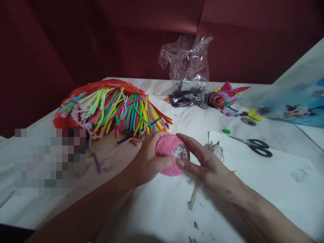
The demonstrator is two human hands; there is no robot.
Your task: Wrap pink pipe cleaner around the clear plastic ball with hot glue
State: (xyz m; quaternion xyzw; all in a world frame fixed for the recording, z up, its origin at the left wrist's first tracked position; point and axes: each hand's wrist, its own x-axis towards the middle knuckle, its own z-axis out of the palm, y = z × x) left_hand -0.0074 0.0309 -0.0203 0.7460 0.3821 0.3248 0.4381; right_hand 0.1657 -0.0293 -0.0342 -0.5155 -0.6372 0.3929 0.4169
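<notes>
Between both hands is a pink ball-shaped piece (pixel 165 148) wrapped round with what look like pipe cleaners. A clear, shiny round patch shows uncovered on its right side. My left hand (pixel 152 157) grips it from the left, the thumb lying across its front. From the right, my right hand (pixel 202 160) closes on it, with thumb and fingers near the shiny patch. A glue gun (pixel 218 150) lies just beyond my right hand, partly hidden by it.
Behind my left hand, colourful pipe cleaners (pixel 129 108) spill from a red bag (pixel 111 82). A clear plastic bag (pixel 188 67) stands at the back. To the right are a decorated pink figure (pixel 222 96), black-handled scissors (pixel 258 146) and a white paper sheet (pixel 273 175).
</notes>
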